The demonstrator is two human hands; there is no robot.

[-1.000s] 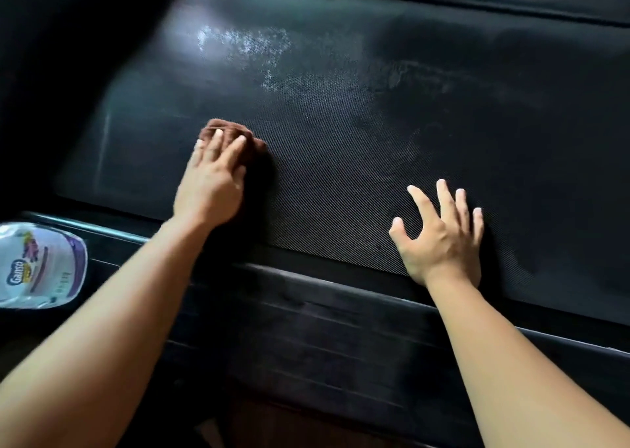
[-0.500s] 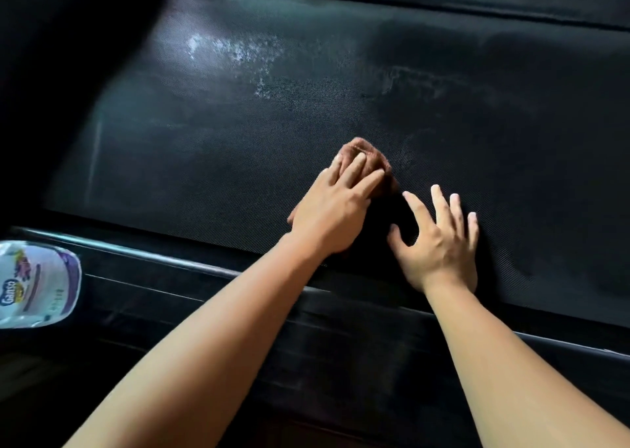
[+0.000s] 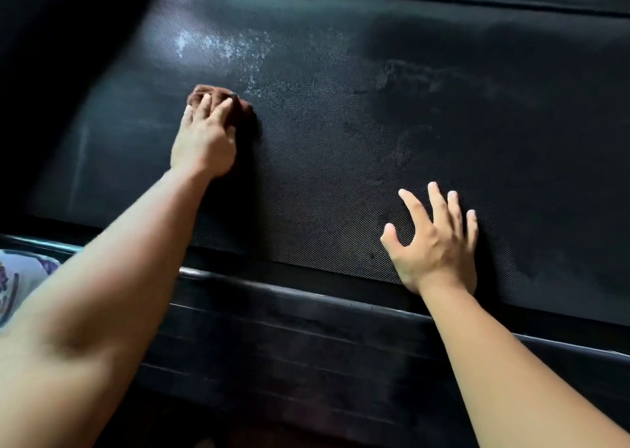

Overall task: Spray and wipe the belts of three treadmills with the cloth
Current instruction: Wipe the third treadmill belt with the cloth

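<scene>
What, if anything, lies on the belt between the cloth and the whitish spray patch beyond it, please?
Nothing visible does. The left hand presses the cloth onto the belt just short of the spray patch, with only bare belt between. The right hand rests to the right, clear of that path.

The left hand [image 3: 204, 144] presses a brown cloth [image 3: 221, 98] onto the black treadmill belt [image 3: 341, 158]; the right hand [image 3: 438, 246] rests flat, fingers spread, on the belt's near edge.
</scene>
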